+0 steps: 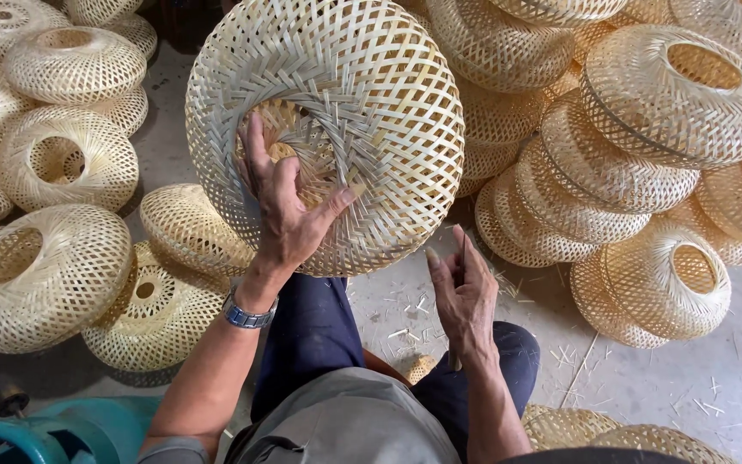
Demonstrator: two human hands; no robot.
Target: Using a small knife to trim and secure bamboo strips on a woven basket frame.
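Your knees in dark trousers (319,335) sit closest, and just above them your left hand (281,210) grips the woven bamboo shade (328,129) by the rim of its centre hole, fingers hooked inside, thumb pressed on the outer weave. The shade hangs in the air over the floor (646,387), between the stacked shades (637,163) and the loose ones (53,266). Your right hand (465,296) is loosely curled round what looks like a thin stick or blade; I cannot tell which. Loose strip ends (324,116) bristle at the hole and could prick your fingers, and so narrow a hold may let the shade tip or drop.
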